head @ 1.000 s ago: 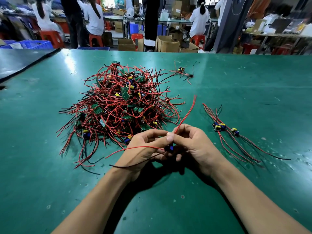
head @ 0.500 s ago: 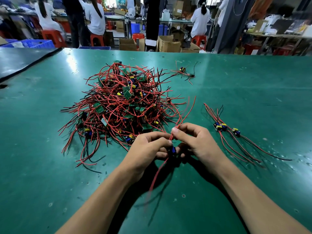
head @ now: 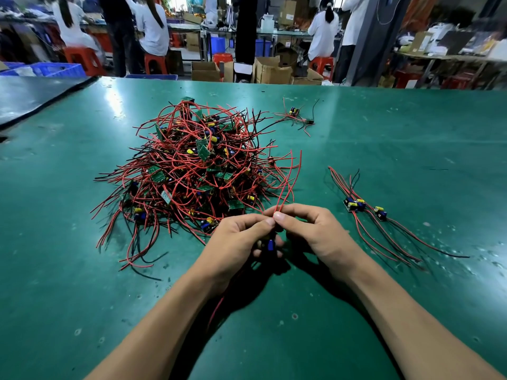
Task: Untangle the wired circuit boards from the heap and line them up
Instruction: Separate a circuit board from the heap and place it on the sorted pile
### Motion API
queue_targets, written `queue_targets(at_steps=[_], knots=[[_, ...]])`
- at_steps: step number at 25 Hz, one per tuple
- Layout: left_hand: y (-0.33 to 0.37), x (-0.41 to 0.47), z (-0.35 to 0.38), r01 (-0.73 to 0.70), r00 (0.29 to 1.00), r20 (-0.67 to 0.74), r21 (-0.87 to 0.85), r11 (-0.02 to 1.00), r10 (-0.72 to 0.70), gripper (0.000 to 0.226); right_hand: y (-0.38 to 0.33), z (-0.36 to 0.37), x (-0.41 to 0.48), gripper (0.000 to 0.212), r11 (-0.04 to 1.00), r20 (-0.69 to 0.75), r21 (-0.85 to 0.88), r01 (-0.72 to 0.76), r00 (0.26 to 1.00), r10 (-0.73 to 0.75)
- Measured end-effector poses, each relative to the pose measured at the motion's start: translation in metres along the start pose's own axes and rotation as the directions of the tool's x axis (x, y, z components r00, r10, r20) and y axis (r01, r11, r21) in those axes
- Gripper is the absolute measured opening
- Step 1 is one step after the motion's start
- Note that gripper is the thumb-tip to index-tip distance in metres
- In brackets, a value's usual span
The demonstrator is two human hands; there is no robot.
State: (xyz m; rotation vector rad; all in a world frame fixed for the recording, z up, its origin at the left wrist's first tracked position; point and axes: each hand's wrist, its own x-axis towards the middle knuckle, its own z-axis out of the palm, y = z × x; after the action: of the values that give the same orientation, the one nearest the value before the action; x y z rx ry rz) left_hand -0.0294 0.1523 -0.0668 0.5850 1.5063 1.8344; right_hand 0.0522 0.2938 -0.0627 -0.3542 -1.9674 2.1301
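A heap (head: 197,171) of small green circuit boards with red and black wires lies on the green table, left of centre. Just in front of it my left hand (head: 238,239) and my right hand (head: 315,231) meet, both pinching one wired board (head: 271,244) whose blue part shows between the fingers. Its red wires (head: 288,182) rise from the fingertips, and another red wire trails down under my left wrist. To the right lie a few boards (head: 362,205) side by side, their wires stretched out toward me.
One more wired board (head: 295,112) lies alone at the back, beyond the heap. A dark mat (head: 33,94) covers the far left corner. Behind the table's far edge are cardboard boxes (head: 269,69), red stools and several seated or standing people.
The loose red wire that stuck out to the left has swung down beneath my left wrist. Two red wires now stand up together from my fingertips. My hands stayed in place.
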Motion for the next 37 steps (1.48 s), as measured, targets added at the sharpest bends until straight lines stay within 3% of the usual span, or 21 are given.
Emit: queue_targets(at_steps=[5, 11, 17, 21, 25, 28, 31, 34, 37], knots=[[0.001, 0.000, 0.002, 0.012, 1.000, 0.017, 0.006, 1.000, -0.012, 0.017, 0.003, 0.003, 0.002, 0.007, 0.990, -0.067, 0.134, -0.039, 0.997, 0.048], [-0.001, -0.001, 0.001, -0.035, 0.998, -0.047, 0.111, 0.993, 0.040, 0.021, 0.005, 0.001, 0.003, 0.021, 0.987, 0.063, 0.149, -0.068, 0.996, 0.059], [0.002, 0.003, 0.003, 0.004, 0.999, -0.054, 0.174, 0.985, 0.005, 0.022, 0.007, -0.006, 0.016, 0.018, 0.991, -0.239, -0.132, -0.006, 0.971, -0.026], [0.001, 0.004, 0.004, 0.014, 0.998, -0.066, 0.179, 0.984, -0.003, 0.021, 0.007, -0.008, 0.024, 0.017, 0.999, -0.371, -0.036, -0.009, 0.928, -0.006], [0.001, 0.005, 0.003, 0.020, 0.999, -0.050, 0.177, 0.984, -0.011, 0.019, 0.002, -0.008, 0.024, 0.017, 0.999, -0.404, 0.000, 0.034, 0.914, -0.032], [0.001, 0.004, 0.002, 0.018, 0.999, -0.034, 0.197, 0.980, -0.011, 0.019, -0.002, -0.014, 0.025, 0.018, 0.993, -0.453, 0.097, 0.062, 0.892, -0.011], [0.001, 0.003, 0.002, 0.016, 1.000, -0.014, 0.201, 0.980, -0.014, 0.021, -0.008, -0.018, 0.026, 0.024, 0.949, -0.402, 0.314, 0.033, 0.910, 0.101], [0.002, 0.002, 0.002, 0.006, 1.000, 0.017, 0.213, 0.977, -0.010, 0.024, -0.015, -0.022, 0.023, 0.026, 0.778, -0.227, 0.627, -0.028, 0.949, 0.217], [0.002, 0.000, 0.002, 0.002, 0.999, 0.042, 0.243, 0.970, -0.013, 0.024, -0.014, -0.025, 0.021, 0.022, 0.656, -0.102, 0.752, -0.064, 0.972, 0.211]])
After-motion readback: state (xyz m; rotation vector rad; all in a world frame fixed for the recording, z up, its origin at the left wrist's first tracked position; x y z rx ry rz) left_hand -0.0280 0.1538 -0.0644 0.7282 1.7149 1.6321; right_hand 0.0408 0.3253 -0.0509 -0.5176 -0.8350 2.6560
